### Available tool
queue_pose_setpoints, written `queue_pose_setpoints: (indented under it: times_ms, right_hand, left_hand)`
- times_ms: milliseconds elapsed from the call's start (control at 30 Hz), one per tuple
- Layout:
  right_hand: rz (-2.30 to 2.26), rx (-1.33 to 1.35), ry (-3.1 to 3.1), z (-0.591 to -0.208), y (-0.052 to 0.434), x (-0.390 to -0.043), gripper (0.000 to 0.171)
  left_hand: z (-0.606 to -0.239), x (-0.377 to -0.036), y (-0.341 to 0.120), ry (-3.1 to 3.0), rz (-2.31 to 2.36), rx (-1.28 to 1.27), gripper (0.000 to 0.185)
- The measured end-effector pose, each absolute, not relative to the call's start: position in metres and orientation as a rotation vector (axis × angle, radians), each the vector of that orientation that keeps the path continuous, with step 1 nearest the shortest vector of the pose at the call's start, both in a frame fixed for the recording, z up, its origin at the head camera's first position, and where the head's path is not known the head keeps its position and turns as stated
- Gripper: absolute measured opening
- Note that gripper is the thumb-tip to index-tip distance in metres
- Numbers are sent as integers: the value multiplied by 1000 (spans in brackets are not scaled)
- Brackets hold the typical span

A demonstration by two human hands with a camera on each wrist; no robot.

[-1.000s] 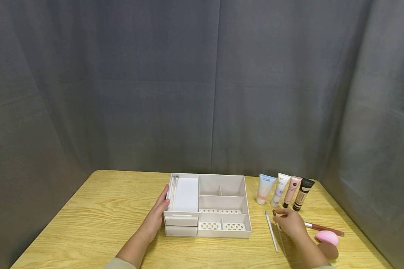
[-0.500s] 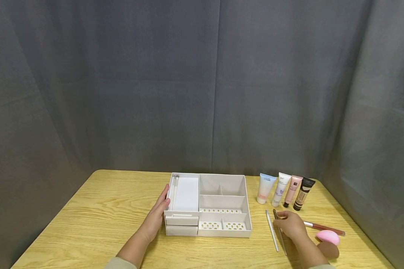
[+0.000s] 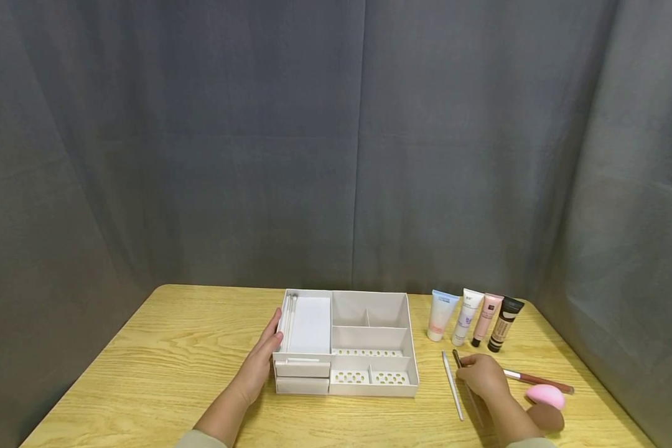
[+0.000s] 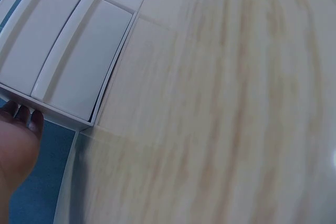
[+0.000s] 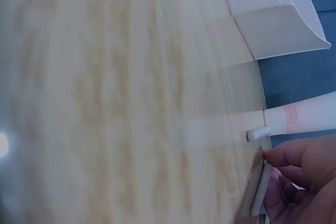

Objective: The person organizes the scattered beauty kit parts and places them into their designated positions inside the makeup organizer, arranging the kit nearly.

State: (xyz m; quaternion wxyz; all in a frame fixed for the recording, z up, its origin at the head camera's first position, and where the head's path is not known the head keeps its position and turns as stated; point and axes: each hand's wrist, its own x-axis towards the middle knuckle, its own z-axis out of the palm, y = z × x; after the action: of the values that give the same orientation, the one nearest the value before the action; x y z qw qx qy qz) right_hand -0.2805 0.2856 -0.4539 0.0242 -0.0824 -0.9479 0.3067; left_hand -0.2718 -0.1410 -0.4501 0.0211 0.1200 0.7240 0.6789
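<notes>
Two hands noted: left hand [image 3: 260,361] flat against organizer [image 3: 344,342], right hand [image 3: 481,375] pinching slim brush [image 3: 457,358] on bench at organizer's three o'clock; we judge it light, stiff, best pinched mid-handle.

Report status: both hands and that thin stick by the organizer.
Left hand rests flat against the white organizer. Right hand pinches the dark thin stick. White stick lies alongside, apart; nothing blocks it.

Both hands bare, no rings, watch or gloves showing. Forearms bare too, with pale beige-olive sleeve cuffs just peeking in at about 6 o'clock, left sleeve [image 3: 198,440] and right sleeve [image 3: 529,443].
</notes>
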Motion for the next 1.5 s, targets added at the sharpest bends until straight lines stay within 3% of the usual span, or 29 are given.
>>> queue_pose_setpoints:
  times_ms: [333,867,1500]
  right_hand:
    - [1036,-278,-2884,-451,288,-279,39]
    - [1633,-245,-2644,-427,276,-281,43]
    - [1796,-201,-2582,-397,257,-281,47]
  left_hand:
    - [-450,-272,-141,2258,2094,378,61]
    - [-449,-271,-141,2251,2103,382,61]
    - [-449,-271,-140,2261,2102,369,62]
